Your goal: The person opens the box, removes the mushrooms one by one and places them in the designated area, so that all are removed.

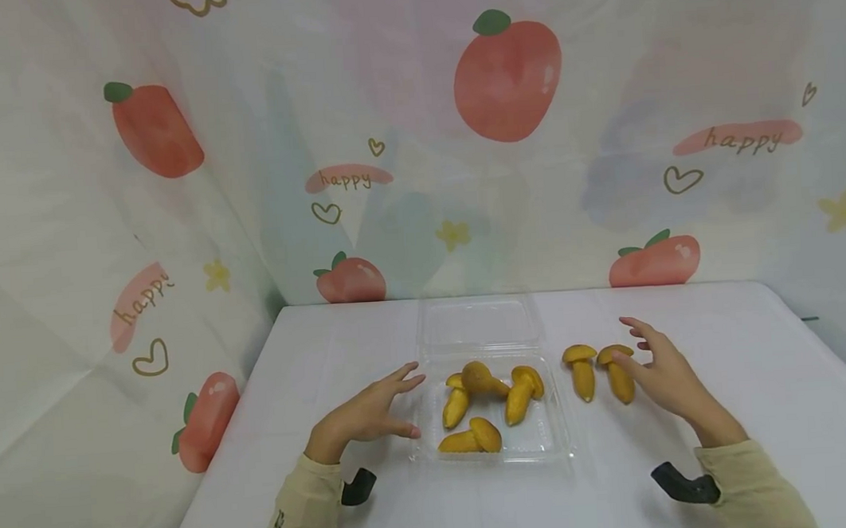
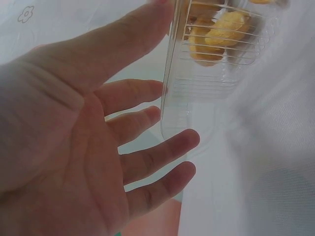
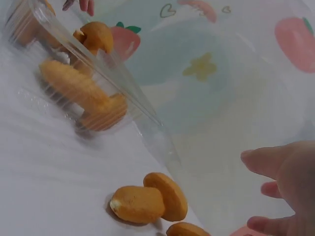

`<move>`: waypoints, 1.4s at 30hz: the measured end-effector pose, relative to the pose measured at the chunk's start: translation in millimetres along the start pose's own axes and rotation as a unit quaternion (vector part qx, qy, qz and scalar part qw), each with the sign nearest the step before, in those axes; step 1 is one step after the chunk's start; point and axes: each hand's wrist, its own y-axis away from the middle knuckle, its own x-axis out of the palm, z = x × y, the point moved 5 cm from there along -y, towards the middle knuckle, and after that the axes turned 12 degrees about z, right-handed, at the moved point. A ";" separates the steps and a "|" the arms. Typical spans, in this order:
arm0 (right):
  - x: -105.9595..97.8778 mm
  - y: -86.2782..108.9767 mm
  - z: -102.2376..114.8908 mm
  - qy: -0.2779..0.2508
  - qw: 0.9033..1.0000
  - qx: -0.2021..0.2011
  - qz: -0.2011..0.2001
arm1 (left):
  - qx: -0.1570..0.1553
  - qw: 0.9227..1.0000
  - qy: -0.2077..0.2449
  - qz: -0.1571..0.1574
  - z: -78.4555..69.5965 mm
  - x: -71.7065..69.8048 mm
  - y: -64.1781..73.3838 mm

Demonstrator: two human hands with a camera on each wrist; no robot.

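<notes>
A clear plastic clamshell box (image 1: 540, 445) lies with its lid (image 1: 479, 322) folded back behind it. Several yellow-brown mushrooms (image 1: 518, 394) are inside the box, one with its round cap (image 1: 477, 377) upward. To the right of the box, two more mushrooms lie side by side on the table, a left one (image 1: 583, 379) and a right one (image 1: 621, 381). My left hand (image 1: 369, 410) is at the box's left side, fingers spread and fingertips right at its wall (image 2: 172, 73). Beside the right loose mushroom, my right hand (image 1: 669, 375) holds nothing, its thumb overlapping the cap in the head view.
The white table (image 1: 479, 508) meets a fruit-printed cloth (image 1: 416, 137) at its back edge, and more of this cloth hangs on the left. A black strap piece (image 1: 359, 487) juts from the left sleeve, and another black piece (image 1: 686, 485) from the right sleeve.
</notes>
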 end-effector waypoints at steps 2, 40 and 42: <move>3.1 1.8 9.3 -0.004 1.000 -0.013 -0.003 | 0.002 1.000 0.000 0.001 0.9 0.2 -0.8; 110.1 11.0 107.1 -0.037 0.962 -0.205 0.175 | 0.005 1.000 -0.009 0.005 3.0 -0.6 -3.2; 115.6 9.6 109.5 -0.039 0.958 -0.208 0.191 | 0.003 1.000 -0.007 0.005 3.5 -0.8 -2.8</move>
